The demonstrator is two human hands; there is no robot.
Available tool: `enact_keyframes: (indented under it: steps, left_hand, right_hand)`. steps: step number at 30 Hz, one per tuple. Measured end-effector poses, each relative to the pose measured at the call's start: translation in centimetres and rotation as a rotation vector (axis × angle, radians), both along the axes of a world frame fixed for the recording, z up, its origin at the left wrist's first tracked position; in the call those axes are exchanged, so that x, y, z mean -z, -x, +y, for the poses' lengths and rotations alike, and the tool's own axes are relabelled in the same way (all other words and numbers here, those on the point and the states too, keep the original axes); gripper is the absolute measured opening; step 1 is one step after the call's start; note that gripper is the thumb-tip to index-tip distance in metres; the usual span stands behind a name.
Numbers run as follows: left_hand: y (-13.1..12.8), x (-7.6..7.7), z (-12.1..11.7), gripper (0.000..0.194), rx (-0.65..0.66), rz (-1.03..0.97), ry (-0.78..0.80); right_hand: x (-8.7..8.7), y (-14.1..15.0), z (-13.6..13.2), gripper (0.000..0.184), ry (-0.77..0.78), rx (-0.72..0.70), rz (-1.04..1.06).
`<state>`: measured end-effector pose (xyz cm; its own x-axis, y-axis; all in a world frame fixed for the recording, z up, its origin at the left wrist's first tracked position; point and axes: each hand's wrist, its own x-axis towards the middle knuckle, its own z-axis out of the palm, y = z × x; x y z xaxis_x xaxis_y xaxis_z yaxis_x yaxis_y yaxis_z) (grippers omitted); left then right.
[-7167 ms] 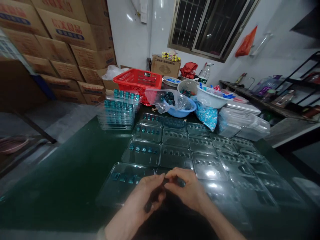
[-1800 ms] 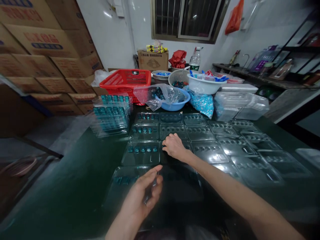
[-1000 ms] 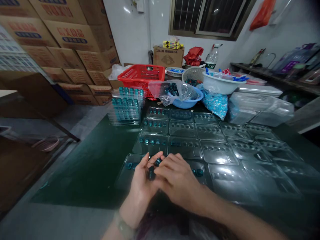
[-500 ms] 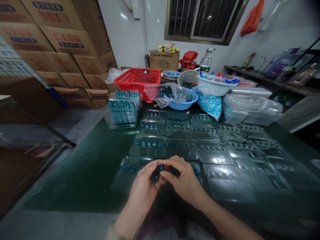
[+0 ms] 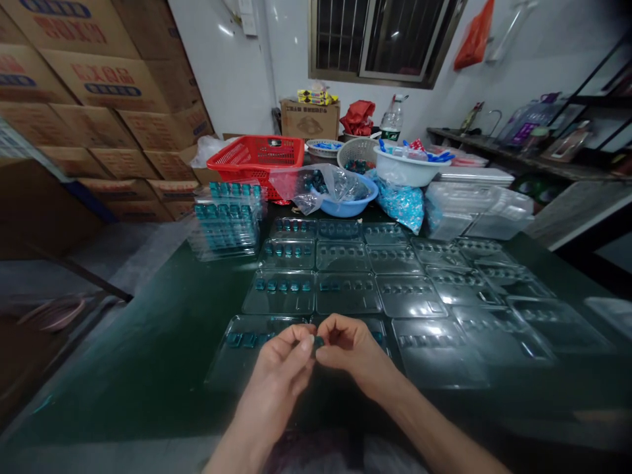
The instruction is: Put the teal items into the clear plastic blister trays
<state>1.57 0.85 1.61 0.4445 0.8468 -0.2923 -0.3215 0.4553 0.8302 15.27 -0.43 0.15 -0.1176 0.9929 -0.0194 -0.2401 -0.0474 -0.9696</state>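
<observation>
My left hand point(image 5: 276, 368) and my right hand point(image 5: 353, 349) meet at the fingertips above the front rows of trays. A small teal piece point(image 5: 318, 342) sits pinched between them. Just under my left hand lies a clear plastic blister tray point(image 5: 232, 372), with several teal pieces point(image 5: 245, 340) in its far row. Beneath my right hand, another clear tray point(image 5: 348, 323) is partly hidden. Further clear trays point(image 5: 340, 293) spread over the dark green table point(image 5: 148, 355), some holding teal pieces and others showing only bare hollows.
A stack of filled trays point(image 5: 226, 224) stands at the table's far left. Behind the trays are a red basket point(image 5: 257, 155), a blue bowl point(image 5: 351, 205) with a plastic bag, a white bowl point(image 5: 402, 168), a bag of blue pieces point(image 5: 403, 207) and stacked clear trays point(image 5: 476, 210).
My right hand has come back from the middle trays to join my left at the front. Where both hands earlier covered a dark cluster, one small teal piece now shows between the fingertips.
</observation>
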Motion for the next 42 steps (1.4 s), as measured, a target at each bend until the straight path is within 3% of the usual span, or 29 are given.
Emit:
enact_keyframes:
  steps: [8,18,28,32,34,37,42]
  left_hand:
    - [-0.8,0.6,0.4,0.012,0.004,-0.083,-0.02]
    - [-1.6,1.0,0.1,0.011,-0.074,-0.02,-0.011]
    - [-1.9,0.8,-0.6,0.012,-0.066,-0.002,-0.03]
    - [-1.8,0.8,-0.2,0.015,-0.066,0.027,0.039]
    - [-1.9,1.0,0.2,0.016,-0.053,0.068,0.059]
    - [-2.2,1.3,0.5,0.017,-0.025,0.076,0.071]
    - [-2.5,1.1,1.2,0.017,-0.083,0.025,0.25]
  right_hand:
    - [1.6,0.0,-0.3,0.012,0.063,-0.066,0.394]
    - [1.5,0.6,-1.2,0.014,0.106,0.162,0.142]
    - [2.2,0.0,-1.5,0.017,0.211,0.128,0.284]
    - [1.6,-0.4,-1.8,0.006,0.072,0.239,-0.005]
    - [1.1,-0.7,-2.0,0.021,-0.1,0.308,-0.252]
    - [0.6,-1.0,-2.3,0.022,-0.278,0.273,-0.548]
    - [0.7,-3.0,-0.9,0.013,-0.346,0.25,-0.799]
